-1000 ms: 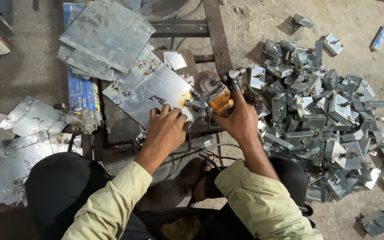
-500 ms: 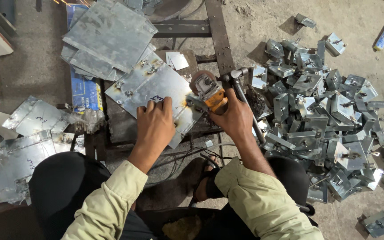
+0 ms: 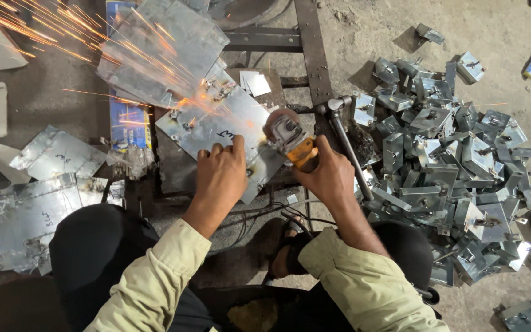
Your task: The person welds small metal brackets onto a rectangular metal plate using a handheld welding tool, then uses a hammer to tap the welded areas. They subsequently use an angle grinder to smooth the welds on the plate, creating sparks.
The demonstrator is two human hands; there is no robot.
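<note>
Clearly my left hand [image 3: 222, 175] presses spread fingers on the stiff, sharp-edged metal plate [image 3: 216, 126] mid-frame, while my right hand [image 3: 326, 175] grips the angle grinder [image 3: 290, 138] tight.

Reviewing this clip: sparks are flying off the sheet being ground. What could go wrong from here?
1. The bare left hand presses the metal sheet close to the angle grinder in the right hand; a slip could cut fingers.
2. Sparks spray over the stacked sheets and could burn or ignite something nearby.
3. Cables by the sandalled foot could snag.
</note>
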